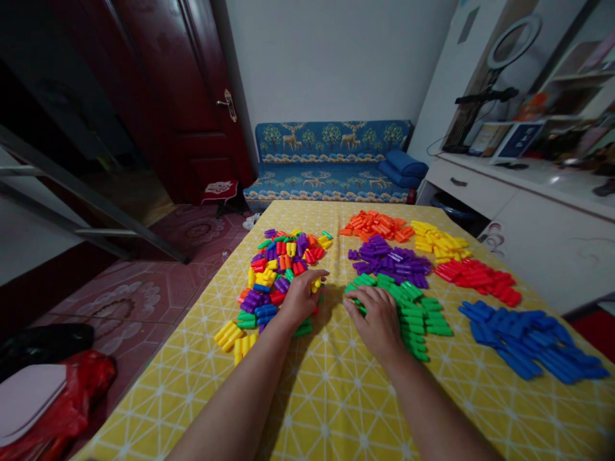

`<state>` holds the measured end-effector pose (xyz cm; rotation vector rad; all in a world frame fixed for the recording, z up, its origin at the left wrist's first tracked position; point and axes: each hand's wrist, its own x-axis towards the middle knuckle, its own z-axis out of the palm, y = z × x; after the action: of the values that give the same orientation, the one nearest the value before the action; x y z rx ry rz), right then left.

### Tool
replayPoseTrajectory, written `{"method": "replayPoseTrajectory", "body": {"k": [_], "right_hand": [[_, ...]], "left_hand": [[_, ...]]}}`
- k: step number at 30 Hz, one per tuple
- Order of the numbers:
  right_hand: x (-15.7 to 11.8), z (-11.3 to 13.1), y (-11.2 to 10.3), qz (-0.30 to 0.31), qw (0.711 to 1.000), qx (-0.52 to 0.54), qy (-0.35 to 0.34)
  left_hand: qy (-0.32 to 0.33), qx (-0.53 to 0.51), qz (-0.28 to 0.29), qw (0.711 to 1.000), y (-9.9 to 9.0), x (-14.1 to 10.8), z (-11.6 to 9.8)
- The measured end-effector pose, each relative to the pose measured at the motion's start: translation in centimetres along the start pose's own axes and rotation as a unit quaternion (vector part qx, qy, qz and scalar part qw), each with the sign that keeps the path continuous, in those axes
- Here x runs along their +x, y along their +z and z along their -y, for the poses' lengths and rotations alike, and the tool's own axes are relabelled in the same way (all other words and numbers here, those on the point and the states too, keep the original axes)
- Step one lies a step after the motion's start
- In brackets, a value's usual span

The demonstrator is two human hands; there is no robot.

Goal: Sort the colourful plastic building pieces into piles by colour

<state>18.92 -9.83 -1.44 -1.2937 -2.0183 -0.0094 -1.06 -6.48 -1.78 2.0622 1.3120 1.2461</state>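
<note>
My left hand (302,296) is at the right edge of a mixed-colour pile (262,278), its fingers closed round yellow pieces (316,285). My right hand (377,317) rests at the left side of the green pile (418,314), fingers curled, with green pieces under and beside them; whether it grips one is hidden. Beyond the green pile lies a purple pile (391,259), and behind that an orange pile (375,225). To the right are yellow (439,241), red (478,280) and blue (533,336) piles of plastic pieces.
The table has a yellow patterned cloth (327,397). Behind it stands a blue sofa (331,179). A white cabinet (542,224) is on the right, a red door (177,83) on the left, and a metal ladder (91,198) at far left.
</note>
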Motion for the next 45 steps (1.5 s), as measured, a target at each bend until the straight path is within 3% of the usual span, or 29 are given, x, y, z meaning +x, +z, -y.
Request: {"method": "replayPoseTrajectory", "body": {"k": [7,10,14,19,27,32,37,45], "right_hand": [[-0.1,-1.0,0.1,-0.029,0.999,-0.044,0.003],[0.0,-0.1,0.2,-0.046,0.999,-0.004,-0.022],[-0.2,2.1,0.8,0.004,0.991,0.109,-0.082],[-0.6,3.3,1.4,0.056,0.989,0.113,-0.079],[-0.6,2.7,1.4,0.026,0.993,0.084,-0.079],[-0.3,1.3,0.2,-0.051,0.995,0.052,-0.061],[-0.3,-1.5,-1.0,-0.119,0.993,-0.008,0.002],[-0.2,-3.1,-1.3,-0.130,0.990,-0.040,0.033]], "left_hand": [[0.000,0.009,-0.056,0.998,-0.4,0.2,-0.4],[-0.006,-0.023,-0.065,0.998,-0.3,0.2,-0.5],[-0.031,-0.090,-0.061,0.994,-0.1,0.1,-0.5],[-0.085,-0.193,-0.052,0.976,0.0,0.0,-0.5],[-0.096,-0.228,-0.044,0.968,0.2,0.0,-0.3],[-0.116,-0.207,-0.067,0.969,-0.1,0.0,-0.7],[-0.103,-0.134,-0.099,0.981,-1.0,0.1,-0.9],[-0.133,-0.133,-0.087,0.978,-0.8,0.1,0.6]]}}
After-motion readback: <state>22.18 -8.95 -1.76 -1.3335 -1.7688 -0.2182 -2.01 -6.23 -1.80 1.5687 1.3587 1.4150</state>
